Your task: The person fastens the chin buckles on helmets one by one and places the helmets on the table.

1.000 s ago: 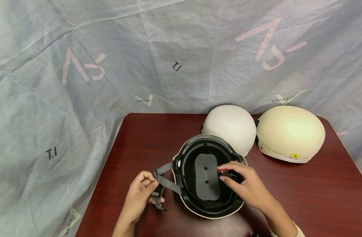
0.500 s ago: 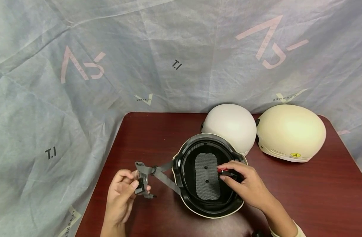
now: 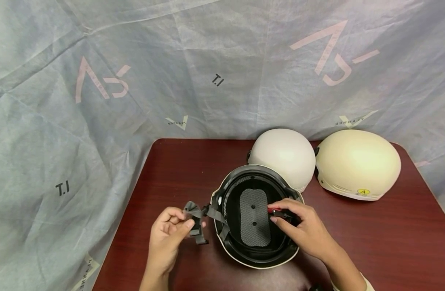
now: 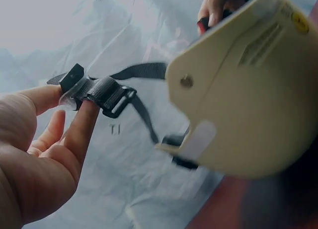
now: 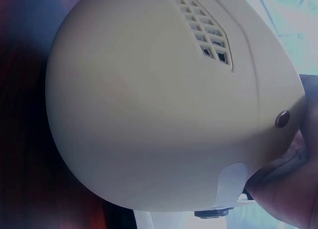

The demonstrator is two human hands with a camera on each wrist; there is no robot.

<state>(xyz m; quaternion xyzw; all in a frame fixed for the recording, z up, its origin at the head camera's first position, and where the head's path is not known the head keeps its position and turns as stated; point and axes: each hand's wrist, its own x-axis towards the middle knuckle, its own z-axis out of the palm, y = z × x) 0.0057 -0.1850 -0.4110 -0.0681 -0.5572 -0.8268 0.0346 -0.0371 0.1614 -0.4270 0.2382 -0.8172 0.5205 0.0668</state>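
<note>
A cream helmet [image 3: 254,252] lies upside down on the table, its black lining facing up. At its left, my left hand [image 3: 167,236] pinches the black buckle end [image 3: 195,226] of the grey chin strap [image 3: 216,215] between thumb and fingers. The left wrist view shows this buckle [image 4: 73,76], with a strap slider [image 4: 119,104] just past the fingertips. Over the helmet's right rim, my right hand [image 3: 306,230] pinches a black buckle piece with a red tip [image 3: 274,209]. In the right wrist view the cream shell [image 5: 144,105] hides most of the right hand [image 5: 290,189].
Behind the helmet stand a white helmet [image 3: 284,157] and another cream helmet [image 3: 357,161] with a yellow sticker, both dome up. A dark object [image 3: 315,287] shows at the bottom edge of the dark red table [image 3: 186,169]. A grey cloth [image 3: 135,81] hangs behind.
My left hand slid from the strap junction to the buckle, pulling it left, then came back right toward the helmet with it, and the straps slackened. The right hand has stayed in place.
</note>
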